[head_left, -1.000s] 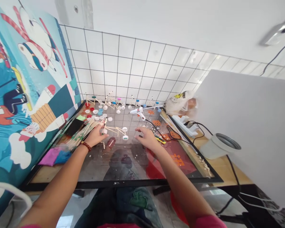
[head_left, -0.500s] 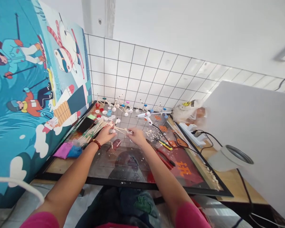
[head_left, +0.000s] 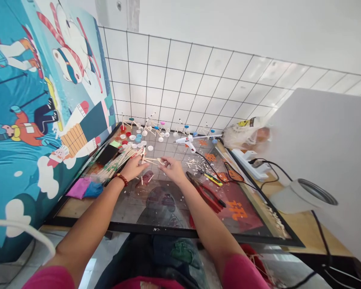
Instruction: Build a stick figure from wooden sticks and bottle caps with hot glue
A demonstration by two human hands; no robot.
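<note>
Between my hands is a small frame of thin wooden sticks point(head_left: 152, 161), held just above the glass-topped table. My left hand point(head_left: 132, 167), with a beaded bracelet on its wrist, closes its fingers on the frame's left end, where a dark-tipped stick points up. Fingertips of my right hand point(head_left: 172, 168) pinch the right end; the exact grip there is too small to make out. Beside my left hand lies a pile of loose wooden sticks point(head_left: 118, 165). White bottle caps point(head_left: 150, 148) sit just beyond it.
Finished-looking stick-and-cap models point(head_left: 161, 130) line the back by the wire grid point(head_left: 180, 76). A white glue gun point(head_left: 187, 142) rests right of them, its cord trailing. Red-handled pliers point(head_left: 209, 196), a yellow cutter point(head_left: 213, 179) and a power strip point(head_left: 249, 165) are at the right.
The camera view has shifted, so the wall grid sits higher. Both hands keep hold of the stick frame in nearly the same place, with the dark-tipped stick tilted slightly differently.
</note>
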